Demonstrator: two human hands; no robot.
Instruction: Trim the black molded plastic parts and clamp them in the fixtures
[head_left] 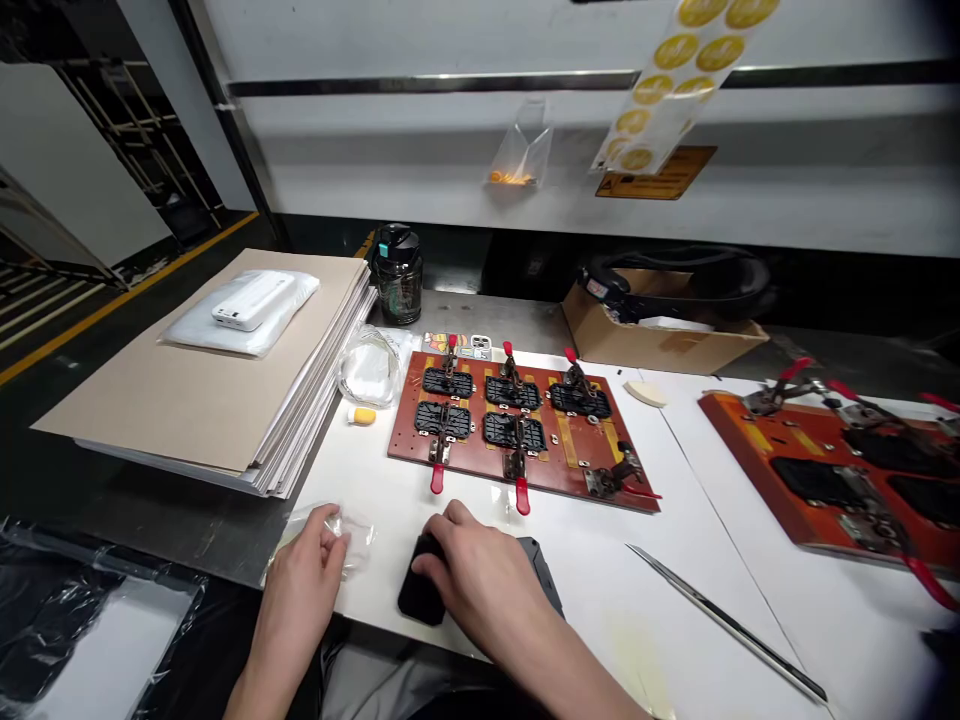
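Note:
My left hand (306,575) is at the front edge of the white work surface, fingers curled on a piece of clear plastic film (358,540). My right hand (480,570) grips a flat black piece with rounded corners (421,590), thumb and fingers over its top. Under and behind that wrist lies a dark grey flat part (541,572), mostly hidden. Beyond my hands sits a red-brown fixture board (487,468) with several black ribbed plastic plates (514,432) held under red-handled toggle clamps (523,492). One clamp position at its near right corner has no plate.
A second clamp board (742,440) stands at right. A long metal blade-like tool (727,615) lies before it. Left is a cardboard stack (187,400) bearing a white device (255,300). Behind are a dark bottle (399,275), a cardboard box (660,347) and a yellow-capped item (363,415).

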